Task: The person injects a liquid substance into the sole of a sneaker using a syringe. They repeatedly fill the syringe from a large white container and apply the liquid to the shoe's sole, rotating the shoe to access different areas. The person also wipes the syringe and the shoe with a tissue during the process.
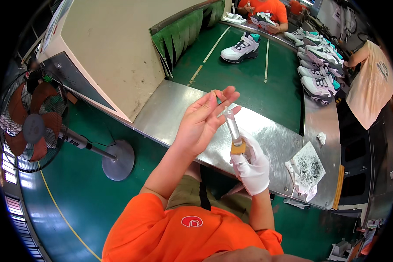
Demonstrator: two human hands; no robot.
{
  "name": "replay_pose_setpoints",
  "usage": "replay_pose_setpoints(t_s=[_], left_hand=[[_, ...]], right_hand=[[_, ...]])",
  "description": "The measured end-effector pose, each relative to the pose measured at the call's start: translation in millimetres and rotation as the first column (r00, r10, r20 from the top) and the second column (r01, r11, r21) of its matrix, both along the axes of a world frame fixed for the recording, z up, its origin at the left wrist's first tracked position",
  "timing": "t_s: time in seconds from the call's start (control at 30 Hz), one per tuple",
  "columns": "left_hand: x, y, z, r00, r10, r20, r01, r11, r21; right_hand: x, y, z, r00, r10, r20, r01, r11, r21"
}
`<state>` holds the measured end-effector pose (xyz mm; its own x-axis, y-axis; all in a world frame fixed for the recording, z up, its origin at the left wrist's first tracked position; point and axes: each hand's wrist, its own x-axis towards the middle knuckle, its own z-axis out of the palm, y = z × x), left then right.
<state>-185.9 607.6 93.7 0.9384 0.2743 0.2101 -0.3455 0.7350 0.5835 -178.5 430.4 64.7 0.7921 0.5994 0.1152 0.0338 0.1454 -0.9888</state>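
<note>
My left hand [201, 118] is bare and raised over the steel edge of the workbench. Its thumb and index fingertip come together in a pinch, the other fingers reaching out to the right. Whatever sits in the pinch, if anything, is too small to make out. A white glove covers my right hand [252, 166], which grips a slim silver tube-shaped tool [232, 126] with a yellow-brown band near the hand. The tool points up and slightly left, its tip close to my left fingers. Farther off, a white and black sneaker [240, 49] stands on the green conveyor belt [253, 87].
Several sneakers [319, 83] line the right-hand ledge. A white cloth with dark specks [308, 166] and a crumpled white scrap [321, 138] lie at right. A machine housing [113, 48] with green flaps [179, 32] borders the left, beside a standing fan [32, 126]. Co-workers sit beyond.
</note>
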Motion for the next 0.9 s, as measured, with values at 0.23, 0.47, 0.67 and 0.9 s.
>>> replay_pose_setpoints(t_s=[0.23, 0.47, 0.67, 0.9], left_hand=[[3, -2, -9, 0.996, -0.08, 0.033, 0.08, 0.997, -0.016], [-4, 0, -15, 0.999, 0.004, -0.04, 0.004, 0.982, 0.191], [10, 6, -13, 0.983, 0.182, -0.023, -0.143, 0.839, 0.525], [2, 16, -1, 0.963, 0.271, -0.001, -0.201, 0.716, 0.668]], right_hand=[[5, 0, -3, 1.0, 0.003, 0.018, -0.002, 0.999, -0.041], [3, 4, -4, 0.999, -0.035, -0.02, 0.034, 0.996, -0.082], [15, 2, -23, 0.823, -0.215, 0.527, 0.35, 0.921, -0.171], [10, 10, -9, 0.499, -0.146, 0.854, 0.553, 0.813, -0.184]])
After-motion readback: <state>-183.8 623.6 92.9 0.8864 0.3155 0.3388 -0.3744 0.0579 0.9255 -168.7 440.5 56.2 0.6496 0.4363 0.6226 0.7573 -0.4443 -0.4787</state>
